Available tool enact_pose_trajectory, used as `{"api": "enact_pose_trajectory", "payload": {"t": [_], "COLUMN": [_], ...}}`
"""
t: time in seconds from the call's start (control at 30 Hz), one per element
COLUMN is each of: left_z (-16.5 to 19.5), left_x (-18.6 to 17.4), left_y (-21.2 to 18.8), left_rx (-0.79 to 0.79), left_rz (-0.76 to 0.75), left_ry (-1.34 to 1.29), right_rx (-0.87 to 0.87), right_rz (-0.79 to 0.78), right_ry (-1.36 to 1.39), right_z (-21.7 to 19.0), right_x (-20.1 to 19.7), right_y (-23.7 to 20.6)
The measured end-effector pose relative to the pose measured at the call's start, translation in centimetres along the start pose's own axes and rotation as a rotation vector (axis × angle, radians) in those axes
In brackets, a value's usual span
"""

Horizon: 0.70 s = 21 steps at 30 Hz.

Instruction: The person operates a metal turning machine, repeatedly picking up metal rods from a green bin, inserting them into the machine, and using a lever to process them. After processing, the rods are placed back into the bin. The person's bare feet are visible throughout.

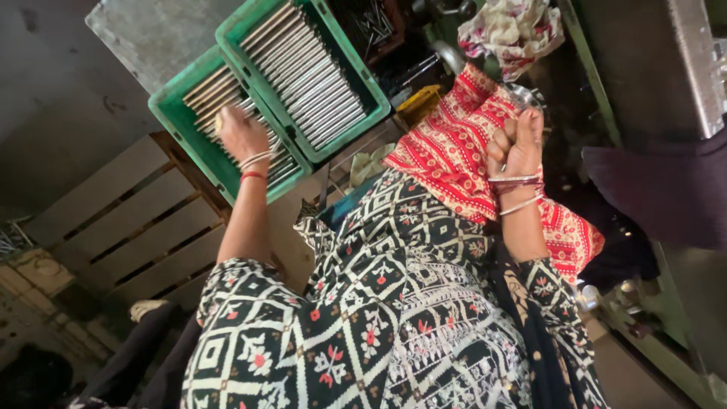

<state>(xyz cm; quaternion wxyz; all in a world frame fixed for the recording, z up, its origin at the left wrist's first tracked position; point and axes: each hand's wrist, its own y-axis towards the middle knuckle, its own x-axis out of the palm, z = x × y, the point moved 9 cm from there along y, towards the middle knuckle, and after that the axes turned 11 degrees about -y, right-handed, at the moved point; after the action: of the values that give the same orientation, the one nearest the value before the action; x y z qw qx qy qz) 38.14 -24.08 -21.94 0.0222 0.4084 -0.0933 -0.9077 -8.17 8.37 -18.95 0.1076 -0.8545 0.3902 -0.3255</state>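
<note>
Metal rods fill two green crates; left hand reaches in, grip unclear; right hand is raised, fisted.

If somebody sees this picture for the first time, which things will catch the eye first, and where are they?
Two green plastic crates filled with rows of grey metal rods stand at the top left, on a wooden pallet. The left hand reaches into the nearer crate, among the rods. At the right, the right hand is raised as a closed fist above a red patterned cloth.
</note>
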Motion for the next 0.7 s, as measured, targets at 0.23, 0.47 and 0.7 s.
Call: {"api": "enact_pose_trajectory", "payload": {"t": [0.23, 0.47, 0.7], "left_z": [-2.6, 1.4, -5.4], "left_x": [5.0, 5.0, -0.2], "left_y": [-8.2, -6.7, -2.1], "left_rx": [0.016, 0.218, -0.683], "left_rz": [-0.628, -0.514, -0.115], "left_ry": [0.098, 0.330, -0.966], "right_rx": [0.004, 0.004, 0.004], "right_rz": [0.001, -0.007, -0.012], "right_ry": [0.011, 0.030, -0.012], "right_z": [0.0, 0.1, 0.2], "right_x": [0.0, 0.1, 0.3], "right_y": [0.3, 0.3, 0.3]}}
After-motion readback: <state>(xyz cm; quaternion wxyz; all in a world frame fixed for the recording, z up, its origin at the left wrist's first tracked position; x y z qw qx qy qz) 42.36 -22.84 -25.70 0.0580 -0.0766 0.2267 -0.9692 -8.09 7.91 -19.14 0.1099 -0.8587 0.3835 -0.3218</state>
